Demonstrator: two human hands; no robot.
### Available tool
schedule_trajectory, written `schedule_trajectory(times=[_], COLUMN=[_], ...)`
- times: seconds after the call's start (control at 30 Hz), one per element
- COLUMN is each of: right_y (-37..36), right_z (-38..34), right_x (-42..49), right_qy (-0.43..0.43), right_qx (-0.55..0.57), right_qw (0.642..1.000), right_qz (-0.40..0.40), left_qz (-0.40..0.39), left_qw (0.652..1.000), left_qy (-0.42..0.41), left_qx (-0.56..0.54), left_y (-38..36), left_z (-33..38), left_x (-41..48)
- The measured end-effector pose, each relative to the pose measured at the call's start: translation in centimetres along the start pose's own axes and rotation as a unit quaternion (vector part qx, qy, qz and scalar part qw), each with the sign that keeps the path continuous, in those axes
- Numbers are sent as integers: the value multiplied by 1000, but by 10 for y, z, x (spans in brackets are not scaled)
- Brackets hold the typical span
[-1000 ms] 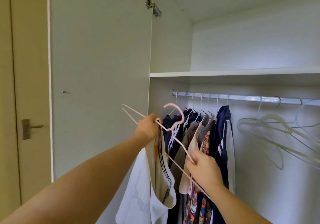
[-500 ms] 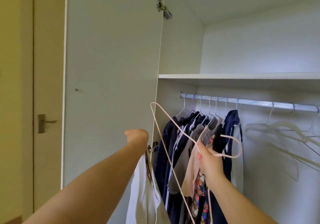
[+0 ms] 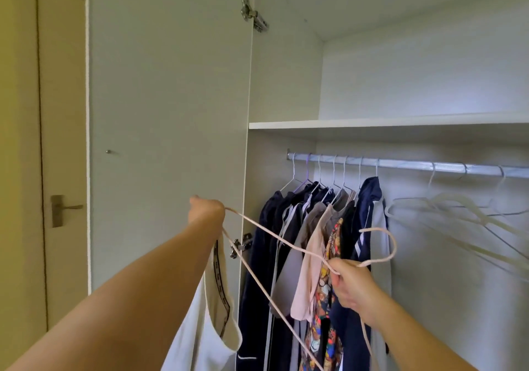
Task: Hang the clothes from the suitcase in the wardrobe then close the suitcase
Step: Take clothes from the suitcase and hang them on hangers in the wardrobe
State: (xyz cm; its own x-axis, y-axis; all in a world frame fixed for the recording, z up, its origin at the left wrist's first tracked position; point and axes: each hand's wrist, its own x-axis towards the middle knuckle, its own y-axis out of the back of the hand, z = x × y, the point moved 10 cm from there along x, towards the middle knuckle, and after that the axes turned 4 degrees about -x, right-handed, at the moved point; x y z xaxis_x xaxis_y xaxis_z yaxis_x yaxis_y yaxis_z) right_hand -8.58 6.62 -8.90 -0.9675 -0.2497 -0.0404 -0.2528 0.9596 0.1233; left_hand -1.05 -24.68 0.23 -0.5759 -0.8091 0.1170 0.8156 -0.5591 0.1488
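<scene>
**A:** What differs from 0.5 s ago?

**B:** The hanger. It stood steep then, in the right hand alone, with 1 corner high above the left hand. Now it lies flatter, strung between the 2 hands, and that corner meets the left fist.

**A:** Is the left hand holding it?

**B:** The left hand is curled tight round the upper edge of the top, its back toward the camera. The wire touches the fist. I cannot tell whether the fingers pinch it too.

**A:** And the right?

**B:** Its fingers are closed round the hanger's neck. The hook curls up and out to the right of that grip.

**A:** Where is the top?

**B:** It hangs straight down from the left grip, outside the wardrobe and in front of its open door. I cannot tell whether the hanger's corner sits inside the strap.

**A:** What is in the wardrobe?

**B:** A rail runs above and beyond both hands. Straight behind the right grip, a packed bunch of clothes hangs from it: navy, grey, beige and 1 bright print. Further right of that grip, bare hangers hang on the same rail.
</scene>
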Motion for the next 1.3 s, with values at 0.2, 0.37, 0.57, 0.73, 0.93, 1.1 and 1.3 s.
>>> schedule_trajectory(times=[0.2,0.37,0.57,0.73,0.93,1.1,1.3], right_y=[-16,-55,-54,-40,-25,-8,29], right_z=[2,-14,-31,-39,-46,-51,-71], right_x=[-2,-9,-10,-8,-10,-16,-36], right_qy=[-12,3,65,98,104,126,195], right_qx=[-52,-60,-57,-95,-146,-114,-113], right_qw=[999,998,996,985,975,973,916], right_qz=[-2,-25,33,106,128,157,331], left_qz=[-56,-164,-249,-202,-314,-370,-197], left_qw=[903,874,866,789,793,764,833], left_qy=[-252,-332,-351,-443,-430,-393,-423], left_qx=[344,315,255,374,296,354,297], left_y=[-29,-72,-84,-89,-112,-121,-104], left_z=[33,36,36,39,30,4,40], left_x=[-32,-80,-106,-126,-138,-135,-128])
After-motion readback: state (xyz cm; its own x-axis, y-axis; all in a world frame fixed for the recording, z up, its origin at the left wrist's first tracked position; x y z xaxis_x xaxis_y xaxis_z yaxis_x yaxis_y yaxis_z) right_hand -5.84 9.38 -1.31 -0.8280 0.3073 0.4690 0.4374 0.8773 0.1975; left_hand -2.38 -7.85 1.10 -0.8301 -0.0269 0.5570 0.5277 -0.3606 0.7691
